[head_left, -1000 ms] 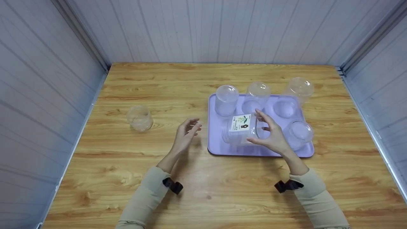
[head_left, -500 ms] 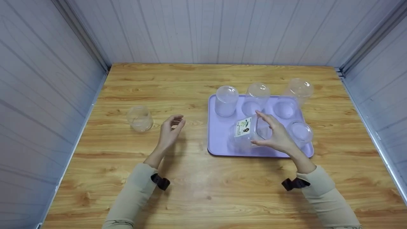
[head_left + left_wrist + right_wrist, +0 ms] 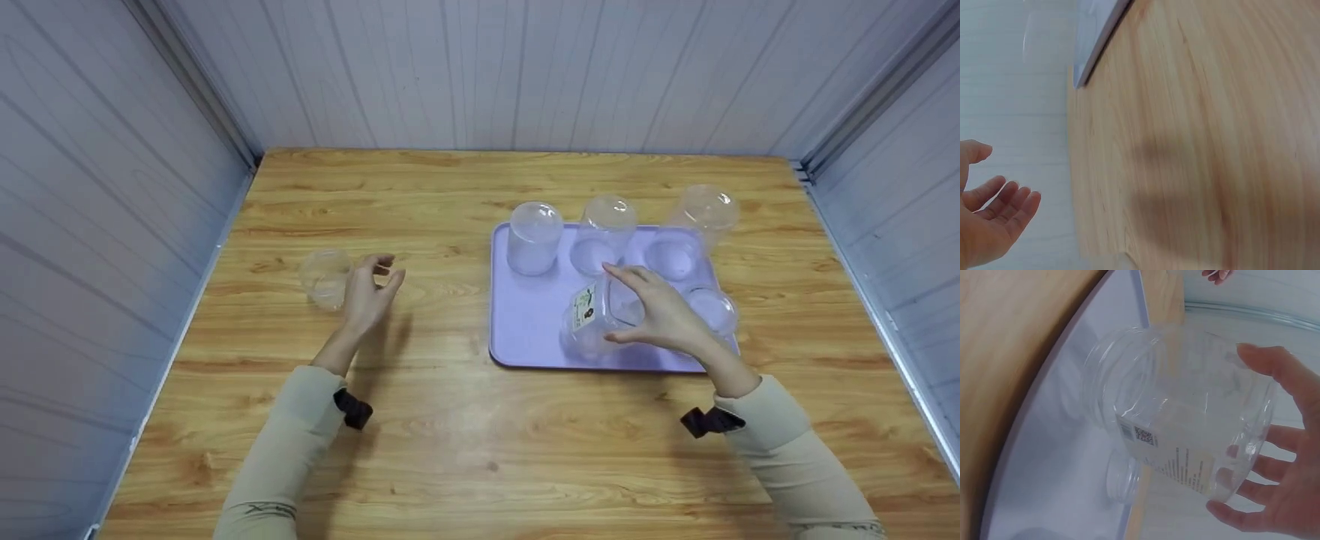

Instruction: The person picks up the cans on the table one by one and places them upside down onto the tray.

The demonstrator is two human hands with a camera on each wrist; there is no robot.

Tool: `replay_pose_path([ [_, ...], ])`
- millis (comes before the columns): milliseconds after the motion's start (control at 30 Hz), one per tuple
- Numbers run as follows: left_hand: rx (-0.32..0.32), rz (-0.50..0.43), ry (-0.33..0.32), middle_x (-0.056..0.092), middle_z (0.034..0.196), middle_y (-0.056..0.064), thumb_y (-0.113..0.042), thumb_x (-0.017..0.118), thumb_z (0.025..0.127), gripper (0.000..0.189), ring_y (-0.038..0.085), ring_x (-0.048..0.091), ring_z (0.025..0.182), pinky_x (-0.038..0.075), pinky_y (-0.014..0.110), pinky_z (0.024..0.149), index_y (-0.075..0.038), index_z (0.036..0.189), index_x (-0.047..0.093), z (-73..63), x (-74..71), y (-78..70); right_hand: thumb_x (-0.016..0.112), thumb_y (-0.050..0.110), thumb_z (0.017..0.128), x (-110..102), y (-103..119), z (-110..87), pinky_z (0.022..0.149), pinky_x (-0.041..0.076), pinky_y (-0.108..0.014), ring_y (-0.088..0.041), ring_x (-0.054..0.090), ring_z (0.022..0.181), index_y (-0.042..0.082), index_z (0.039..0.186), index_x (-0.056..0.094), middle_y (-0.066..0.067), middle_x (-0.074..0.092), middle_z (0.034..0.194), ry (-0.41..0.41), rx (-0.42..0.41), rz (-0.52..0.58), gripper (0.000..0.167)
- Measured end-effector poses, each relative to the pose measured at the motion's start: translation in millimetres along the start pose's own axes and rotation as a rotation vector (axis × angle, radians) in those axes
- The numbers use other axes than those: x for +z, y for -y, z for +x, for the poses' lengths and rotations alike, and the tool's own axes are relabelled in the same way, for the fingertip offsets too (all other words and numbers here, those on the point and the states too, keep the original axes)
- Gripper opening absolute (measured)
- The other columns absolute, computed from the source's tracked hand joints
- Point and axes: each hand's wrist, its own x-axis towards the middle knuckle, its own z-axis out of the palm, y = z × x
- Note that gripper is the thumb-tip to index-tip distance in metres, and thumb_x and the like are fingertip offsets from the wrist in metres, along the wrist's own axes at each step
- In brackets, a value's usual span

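Note:
My right hand (image 3: 660, 315) grips the base end of a clear plastic jar (image 3: 586, 330) with a printed label, thumb and fingers spread around it. The jar is tilted over the purple tray (image 3: 517, 322), its threaded mouth pointing down and to the left. In the right wrist view, the jar (image 3: 1185, 394) shows its mouth toward the tray surface. My left hand (image 3: 365, 296), fingers loosely bent, holds nothing. It is nearest to another clear jar (image 3: 319, 274) on the table at the left, partly covering it in the head view; contact cannot be made out.
Along the tray's back stand clear jars, bottoms up: one at the left (image 3: 535, 236), one in the middle (image 3: 609, 225) and one at the right (image 3: 706, 214). Another jar (image 3: 712, 309) stands at the tray's right side. Pale panel walls (image 3: 480, 75) enclose the wooden table (image 3: 450, 450).
My left hand has travelled left from beside the tray to the lone jar. My right hand has shifted slightly right, and the jar in it has turned, its mouth tipping further downward.

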Motion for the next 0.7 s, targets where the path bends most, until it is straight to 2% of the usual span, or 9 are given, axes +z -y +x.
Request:
replay_pose_path([
  [267,0.017,0.163,0.042,0.045,0.113,0.021,-0.013,0.056,0.086,0.040,0.033,0.043,0.103,0.042,0.038,0.079,0.009,0.118,0.046,11.2,-19.3,8.7,0.083,0.028,0.056,-6.4,-4.1,6.3,0.090,0.032,-0.056,-0.040,0.037,0.113,0.005,0.135,0.034,-0.024,0.039,0.127,0.035,-0.027,-0.077,0.097],
  [500,0.049,0.340,-0.014,0.045,0.115,0.020,-0.014,0.057,0.085,0.040,0.033,0.046,0.104,0.044,0.042,0.081,0.007,0.118,0.048,19.8,-30.6,16.8,0.083,0.028,0.055,-8.8,-6.0,13.8,0.091,0.032,-0.056,-0.040,0.036,0.113,0.005,0.136,0.033,-0.025,0.039,0.127,0.078,-0.013,-0.117,0.098],
  [700,0.047,0.419,0.008,0.043,0.120,0.022,-0.015,0.057,0.085,0.043,0.035,0.044,0.107,0.043,0.044,0.082,0.008,0.120,0.046,25.2,-39.3,24.2,0.083,0.030,0.053,-8.7,-7.4,20.9,0.091,0.031,-0.054,-0.040,0.039,0.112,0.005,0.135,0.035,-0.025,0.042,0.124,0.113,-0.018,-0.160,0.098],
])
